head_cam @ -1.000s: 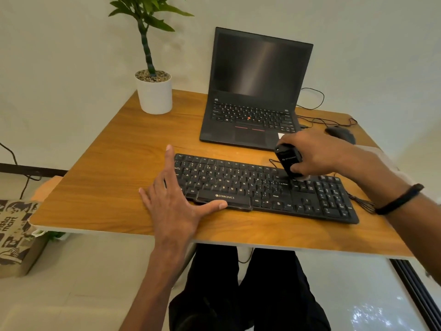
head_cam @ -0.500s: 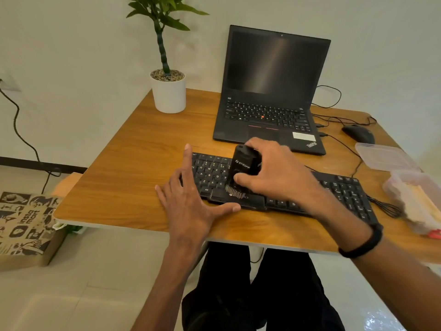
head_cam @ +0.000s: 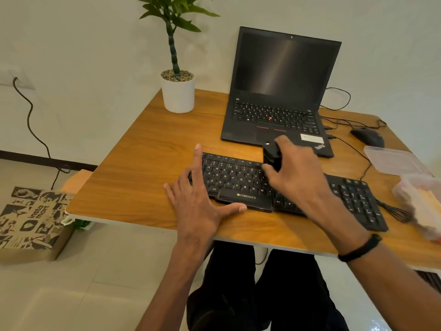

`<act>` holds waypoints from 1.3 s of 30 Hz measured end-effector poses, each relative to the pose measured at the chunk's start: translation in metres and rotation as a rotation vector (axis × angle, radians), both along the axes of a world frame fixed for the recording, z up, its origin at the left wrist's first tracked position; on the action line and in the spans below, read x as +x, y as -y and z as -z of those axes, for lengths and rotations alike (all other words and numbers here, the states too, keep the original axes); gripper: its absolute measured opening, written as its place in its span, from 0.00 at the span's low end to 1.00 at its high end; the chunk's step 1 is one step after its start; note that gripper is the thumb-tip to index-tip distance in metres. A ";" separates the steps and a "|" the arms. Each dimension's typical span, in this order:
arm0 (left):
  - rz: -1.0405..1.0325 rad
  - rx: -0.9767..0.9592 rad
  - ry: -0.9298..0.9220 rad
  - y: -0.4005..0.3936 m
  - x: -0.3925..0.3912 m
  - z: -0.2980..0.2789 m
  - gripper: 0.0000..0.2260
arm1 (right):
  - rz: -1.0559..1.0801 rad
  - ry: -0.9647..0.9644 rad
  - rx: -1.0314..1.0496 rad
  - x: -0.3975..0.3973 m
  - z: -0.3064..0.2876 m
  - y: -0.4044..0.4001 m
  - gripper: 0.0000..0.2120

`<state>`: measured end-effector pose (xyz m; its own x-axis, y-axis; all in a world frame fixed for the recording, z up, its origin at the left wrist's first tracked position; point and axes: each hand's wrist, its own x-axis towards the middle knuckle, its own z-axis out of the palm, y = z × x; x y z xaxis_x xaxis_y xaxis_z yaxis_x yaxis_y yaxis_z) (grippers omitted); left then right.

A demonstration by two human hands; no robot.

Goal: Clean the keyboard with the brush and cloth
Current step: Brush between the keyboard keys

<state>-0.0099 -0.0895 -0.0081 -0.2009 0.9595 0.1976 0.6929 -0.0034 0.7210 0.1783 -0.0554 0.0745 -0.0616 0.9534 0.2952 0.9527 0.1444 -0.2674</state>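
Keyboard (head_cam: 241, 180) is braced at its left end by the flat, spread left hand (head_cam: 200, 206), while the brush (head_cam: 270, 155) (black) is gripped by the right hand (head_cam: 296, 173) over its far edge.

Obstacles and free room as I see them, head view:

- Wooden tabletop (head_cam: 152, 168): broad bare stretch on the left, between the white potted plant (head_cam: 177, 91) at the back and the near edge; I see open passage there.
- Black wired keyboard (head_cam: 241, 182): lies across the near middle. My left hand (head_cam: 198, 206) lies flat at its left end; my right hand (head_cam: 296, 173) grips a small black brush (head_cam: 270, 155) above its centre.
- Open black laptop (head_cam: 281, 91): just behind the keyboard, only a narrow strip between.
- Right side crowded: black mouse (head_cam: 367, 136), cables, clear plastic containers (head_cam: 396, 161) near the keyboard's right end.
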 end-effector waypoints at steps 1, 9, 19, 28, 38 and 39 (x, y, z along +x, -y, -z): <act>0.000 0.008 0.005 0.000 0.000 0.001 0.71 | -0.034 -0.011 0.009 -0.010 0.002 0.003 0.27; -0.017 0.098 0.033 0.002 -0.001 0.007 0.59 | -0.327 -0.304 -0.177 -0.063 0.003 0.030 0.16; 0.002 0.028 0.040 0.002 0.000 -0.001 0.71 | -0.056 -0.195 0.040 -0.014 0.003 -0.024 0.21; -0.007 0.101 0.072 0.002 -0.002 0.007 0.64 | -0.320 -0.337 -0.196 -0.062 0.010 0.022 0.16; 0.006 0.062 0.078 0.002 -0.002 0.000 0.73 | -0.137 -0.365 -0.081 -0.047 -0.004 -0.040 0.20; 0.004 0.071 0.090 0.002 -0.001 0.000 0.73 | -0.150 -0.353 -0.087 -0.052 -0.002 -0.045 0.20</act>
<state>-0.0111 -0.0915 -0.0080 -0.2174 0.9445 0.2464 0.6255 -0.0590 0.7780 0.1264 -0.0105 0.0762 -0.1111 0.9639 0.2418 0.7700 0.2373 -0.5923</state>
